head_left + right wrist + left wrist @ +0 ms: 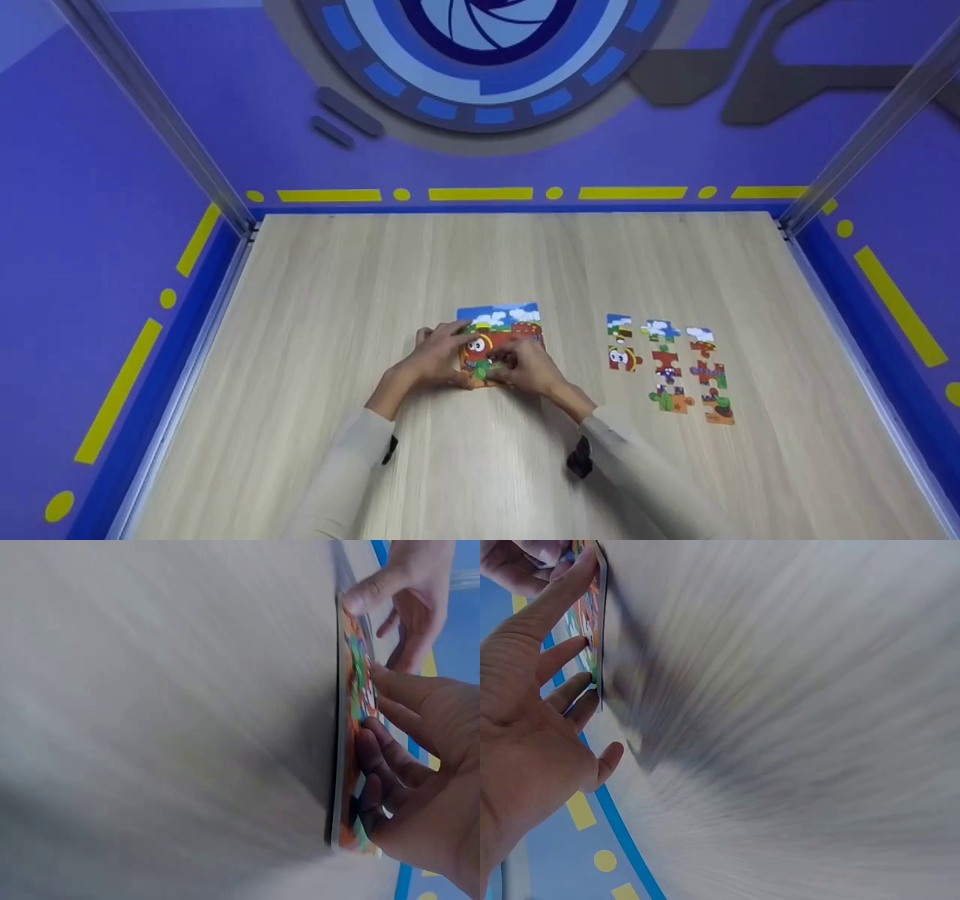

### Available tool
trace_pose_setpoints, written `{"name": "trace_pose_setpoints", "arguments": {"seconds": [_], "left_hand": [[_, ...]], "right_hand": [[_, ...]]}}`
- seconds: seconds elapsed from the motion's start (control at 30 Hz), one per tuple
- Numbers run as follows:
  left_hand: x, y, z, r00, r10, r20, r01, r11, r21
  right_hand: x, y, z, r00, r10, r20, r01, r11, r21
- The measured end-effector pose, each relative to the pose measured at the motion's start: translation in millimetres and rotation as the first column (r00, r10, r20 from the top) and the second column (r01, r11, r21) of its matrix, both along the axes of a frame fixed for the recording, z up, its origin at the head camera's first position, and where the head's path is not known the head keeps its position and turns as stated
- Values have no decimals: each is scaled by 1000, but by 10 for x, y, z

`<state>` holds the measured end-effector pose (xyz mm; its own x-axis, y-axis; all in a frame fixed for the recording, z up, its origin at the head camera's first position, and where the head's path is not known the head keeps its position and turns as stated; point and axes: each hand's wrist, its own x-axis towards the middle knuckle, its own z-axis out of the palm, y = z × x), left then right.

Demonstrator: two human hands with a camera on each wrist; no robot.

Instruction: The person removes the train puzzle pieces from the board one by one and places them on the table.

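A square picture board [499, 311] with a red cartoon figure, clouds and blue sky lies at the middle of the table. At its left side is my left hand [431, 358], fingers spread and fairly straight. Its thumb [581, 574] touches the near part of the board, and other fingertips meet the left edge. My right hand [531, 366] is over the lower right of the board, fingers bent and fingertips on or just above the surface. Whether a piece sits between its thumb and fingers is hidden.
Several loose jigsaw pieces lie in three columns on the right: left-column pieces [619, 358], middle-column pieces [665, 364] and right-column pieces [709, 373]. The wooden table [337, 277] is bounded by blue panels [480, 169] at the back and sides.
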<state>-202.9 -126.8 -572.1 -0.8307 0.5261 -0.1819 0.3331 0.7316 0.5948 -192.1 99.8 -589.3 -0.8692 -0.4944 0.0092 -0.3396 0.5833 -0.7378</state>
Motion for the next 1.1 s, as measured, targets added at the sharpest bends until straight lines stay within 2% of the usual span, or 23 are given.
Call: {"name": "trace_pose_setpoints", "arguments": {"seconds": [0.13,0.23,0.57,0.93,1.1], "left_hand": [[16,14,-3,1000,-5,-18,5,1000,-14],[27,9,-11,1000,-5,-30,4,999,-34],[35,10,-15,999,-6,-39,3,998,-59],[12,1,8,999,-11,-33,9,998,-69],[-1,-3,-12,999,-9,-41,8,999,-39]], "right_hand": [[45,-49,-27,998,-45,-35,47,997,62],[66,-68,-37,997,-68,-35,70,996,60],[-15,-115,53,994,-72,81,67,995,68],[1,-107,-3,998,-62,27,63,997,-52],[24,-118,-19,995,-49,84,61,988,-141]]}}
